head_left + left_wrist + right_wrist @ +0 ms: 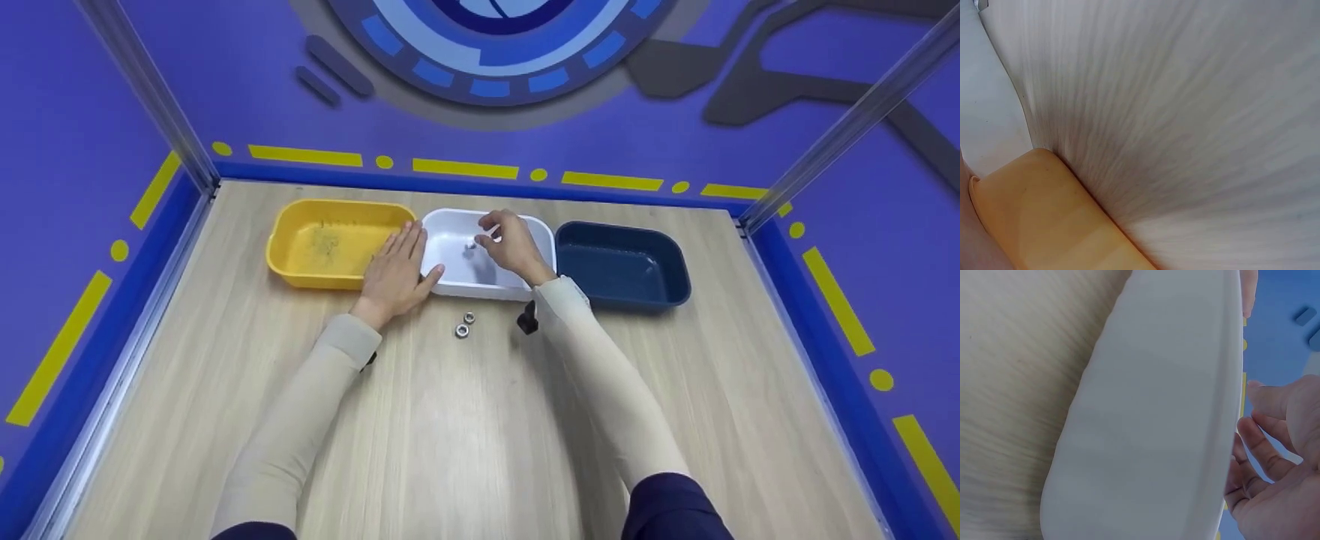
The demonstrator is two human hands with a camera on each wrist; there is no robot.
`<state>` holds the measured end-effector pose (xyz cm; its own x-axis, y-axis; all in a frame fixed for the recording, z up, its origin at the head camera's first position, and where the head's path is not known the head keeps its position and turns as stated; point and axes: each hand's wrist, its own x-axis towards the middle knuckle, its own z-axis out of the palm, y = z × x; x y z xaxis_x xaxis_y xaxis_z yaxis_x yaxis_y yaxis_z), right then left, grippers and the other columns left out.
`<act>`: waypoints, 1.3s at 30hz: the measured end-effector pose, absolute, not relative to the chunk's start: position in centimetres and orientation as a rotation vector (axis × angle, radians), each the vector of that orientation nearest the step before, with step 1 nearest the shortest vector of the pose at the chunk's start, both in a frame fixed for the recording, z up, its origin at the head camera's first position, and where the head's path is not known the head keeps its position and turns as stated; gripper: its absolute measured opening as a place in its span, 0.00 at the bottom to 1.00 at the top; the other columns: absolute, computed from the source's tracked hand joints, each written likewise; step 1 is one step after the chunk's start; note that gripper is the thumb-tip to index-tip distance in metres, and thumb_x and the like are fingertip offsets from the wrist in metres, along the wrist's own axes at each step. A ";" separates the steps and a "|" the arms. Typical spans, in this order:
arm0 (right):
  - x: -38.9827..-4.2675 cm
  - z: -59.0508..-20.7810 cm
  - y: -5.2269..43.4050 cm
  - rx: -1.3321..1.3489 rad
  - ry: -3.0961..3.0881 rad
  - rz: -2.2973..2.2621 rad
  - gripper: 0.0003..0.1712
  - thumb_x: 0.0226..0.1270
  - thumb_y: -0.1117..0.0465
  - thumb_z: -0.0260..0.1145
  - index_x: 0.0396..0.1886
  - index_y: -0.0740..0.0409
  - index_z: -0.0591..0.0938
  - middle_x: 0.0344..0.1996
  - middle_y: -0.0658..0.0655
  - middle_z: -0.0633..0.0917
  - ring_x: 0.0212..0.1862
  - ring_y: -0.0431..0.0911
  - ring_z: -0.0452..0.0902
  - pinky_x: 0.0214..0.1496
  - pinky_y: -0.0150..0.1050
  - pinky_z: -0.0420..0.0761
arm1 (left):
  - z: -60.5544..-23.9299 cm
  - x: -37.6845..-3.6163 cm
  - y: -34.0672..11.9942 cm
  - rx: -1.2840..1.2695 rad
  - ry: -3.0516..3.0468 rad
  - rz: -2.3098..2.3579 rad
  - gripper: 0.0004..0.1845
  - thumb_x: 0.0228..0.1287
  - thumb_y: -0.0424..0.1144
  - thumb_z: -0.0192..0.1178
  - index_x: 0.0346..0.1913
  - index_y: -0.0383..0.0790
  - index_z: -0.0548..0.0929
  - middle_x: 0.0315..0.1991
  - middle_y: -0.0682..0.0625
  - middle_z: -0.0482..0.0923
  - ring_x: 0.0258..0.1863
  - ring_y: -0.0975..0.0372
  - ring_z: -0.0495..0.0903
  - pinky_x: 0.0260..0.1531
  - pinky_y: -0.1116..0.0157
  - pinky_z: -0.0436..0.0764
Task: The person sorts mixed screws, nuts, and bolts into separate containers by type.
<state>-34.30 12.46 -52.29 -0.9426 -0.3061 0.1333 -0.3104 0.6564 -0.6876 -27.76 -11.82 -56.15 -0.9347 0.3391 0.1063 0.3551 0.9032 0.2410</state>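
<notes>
My left hand (pixel 397 264) lies flat with straight fingers across the meeting rims of a yellow bin (pixel 300 259) and a white bin (pixel 457 285). My right hand (pixel 501 238) hovers over the white bin, fingers loosely curled, and a small grey nut (pixel 471 244) shows just off its fingertips. In the right wrist view the right hand (pixel 1258 417) has a bare palm beside the white bin's wall (pixel 1151 416). Two metal nuts (pixel 465 324) lie on the table in front of the white bin. The left wrist view shows only the yellow bin's corner (pixel 1044 214), the white bin (pixel 988 112) and the tabletop.
A dark blue bin (pixel 637 296) stands right of the white one. The yellow bin holds fine specks. The wooden table (pixel 465 435) is walled by clear panels with metal posts (pixel 150 97) at the back corners.
</notes>
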 end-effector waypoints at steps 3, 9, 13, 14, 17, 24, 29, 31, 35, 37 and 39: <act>-34.2 -52.3 12.6 0.536 -2.855 1.182 0.16 0.75 0.65 0.70 0.57 0.70 0.85 0.52 0.66 0.87 0.51 0.58 0.86 0.58 0.48 0.88 | -56.1 -27.8 -11.7 -0.551 -3.000 -0.406 0.46 0.83 0.65 0.35 0.85 0.31 0.50 0.88 0.38 0.44 0.88 0.48 0.43 0.88 0.51 0.46; -33.8 -52.3 12.9 0.552 -2.848 1.200 0.16 0.75 0.66 0.70 0.57 0.71 0.85 0.51 0.66 0.87 0.50 0.58 0.87 0.58 0.48 0.88 | -56.2 -27.8 -11.7 -0.557 -3.008 -0.401 0.46 0.83 0.66 0.34 0.86 0.31 0.49 0.88 0.38 0.43 0.88 0.48 0.43 0.88 0.51 0.46; -33.5 -52.1 13.1 0.574 -2.831 1.220 0.16 0.75 0.66 0.70 0.57 0.71 0.85 0.51 0.67 0.88 0.50 0.58 0.87 0.57 0.49 0.88 | -56.1 -27.7 -11.8 -0.561 -3.016 -0.390 0.46 0.83 0.66 0.34 0.86 0.31 0.49 0.88 0.39 0.44 0.88 0.50 0.42 0.88 0.53 0.44; -33.4 -52.1 13.1 0.581 -2.826 1.223 0.16 0.75 0.66 0.70 0.57 0.71 0.85 0.51 0.67 0.88 0.50 0.58 0.87 0.57 0.49 0.88 | -56.1 -27.7 -11.8 -0.561 -3.016 -0.389 0.46 0.83 0.66 0.34 0.86 0.31 0.49 0.88 0.39 0.44 0.88 0.50 0.42 0.88 0.53 0.44; -33.0 -51.8 13.2 0.582 -2.821 1.223 0.16 0.76 0.66 0.70 0.57 0.71 0.85 0.51 0.66 0.88 0.50 0.58 0.87 0.57 0.50 0.88 | -56.1 -27.7 -11.8 -0.558 -3.017 -0.395 0.46 0.83 0.66 0.33 0.86 0.31 0.48 0.88 0.39 0.43 0.88 0.50 0.42 0.88 0.53 0.43; -32.2 -51.4 13.4 0.656 -2.762 1.204 0.14 0.74 0.67 0.71 0.54 0.71 0.85 0.49 0.67 0.88 0.49 0.60 0.87 0.59 0.56 0.87 | -56.0 -27.7 -11.9 -0.551 -3.004 -0.382 0.46 0.83 0.66 0.34 0.86 0.31 0.49 0.88 0.39 0.44 0.88 0.49 0.43 0.88 0.52 0.46; -31.5 -51.2 13.6 0.714 -2.733 1.192 0.14 0.74 0.67 0.71 0.54 0.71 0.86 0.49 0.67 0.88 0.50 0.60 0.86 0.59 0.55 0.87 | -56.0 -27.8 -11.9 -0.550 -2.999 -0.377 0.46 0.83 0.66 0.34 0.86 0.31 0.49 0.88 0.39 0.44 0.88 0.49 0.42 0.88 0.52 0.46; -31.2 -51.2 13.7 0.731 -2.726 1.188 0.14 0.75 0.66 0.71 0.54 0.71 0.86 0.49 0.66 0.88 0.50 0.60 0.86 0.59 0.54 0.87 | -56.1 -27.9 -11.9 -0.552 -3.004 -0.362 0.46 0.83 0.66 0.33 0.86 0.31 0.49 0.88 0.39 0.44 0.88 0.49 0.42 0.88 0.52 0.46; -30.4 -51.2 13.8 0.761 -2.717 1.178 0.14 0.75 0.65 0.71 0.54 0.70 0.86 0.49 0.65 0.88 0.50 0.60 0.85 0.59 0.56 0.87 | -56.1 -27.8 -11.8 -0.553 -3.008 -0.350 0.46 0.83 0.66 0.33 0.86 0.31 0.49 0.88 0.39 0.44 0.88 0.49 0.42 0.88 0.51 0.46; -29.8 -51.2 14.0 0.774 -2.712 1.171 0.14 0.75 0.65 0.71 0.54 0.70 0.86 0.48 0.66 0.88 0.50 0.60 0.85 0.56 0.57 0.86 | -56.1 -27.8 -11.8 -0.554 -3.008 -0.357 0.46 0.83 0.66 0.34 0.86 0.31 0.49 0.88 0.39 0.43 0.88 0.49 0.43 0.88 0.51 0.47; -29.2 -51.1 14.1 0.784 -2.708 1.166 0.13 0.75 0.65 0.71 0.54 0.68 0.86 0.48 0.65 0.88 0.51 0.60 0.85 0.54 0.56 0.86 | -56.1 -27.7 -11.8 -0.556 -3.012 -0.370 0.46 0.84 0.66 0.34 0.86 0.31 0.48 0.88 0.38 0.43 0.88 0.49 0.43 0.88 0.51 0.46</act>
<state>-29.23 14.05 -51.15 -0.8642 -0.4205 0.2764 -0.4898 0.5769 -0.6537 -27.69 -11.83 -56.11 -0.9334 0.3451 0.0984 0.3586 0.9063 0.2235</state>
